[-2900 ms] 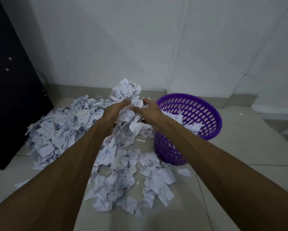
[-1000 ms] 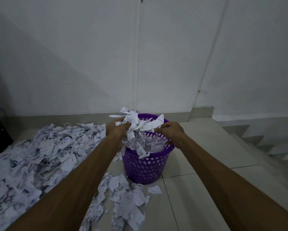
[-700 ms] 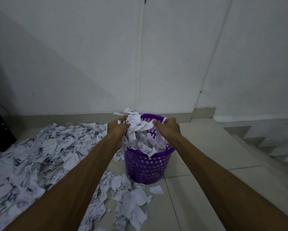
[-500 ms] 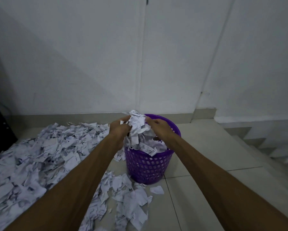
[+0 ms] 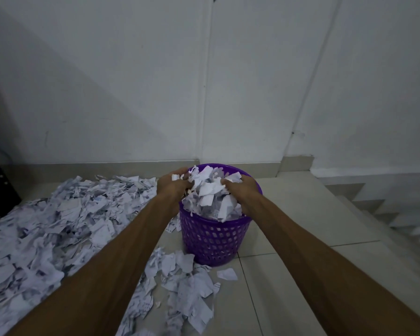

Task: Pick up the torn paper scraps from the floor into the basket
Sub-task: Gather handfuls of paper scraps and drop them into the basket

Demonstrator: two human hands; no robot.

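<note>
Pale tiled floor carries a purple basket, standing directly beneath the two hands' hold. Left of that hold a wide heap of torn paper scraps covers the tiles; a smaller scatter lies nearer, below it.

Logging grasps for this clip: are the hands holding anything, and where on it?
Both hold one bunch of paper scraps over the purple basket: left hand grips its left side, right hand its right side.

White torn scraps litter floor; more heap the purple basket.
</note>
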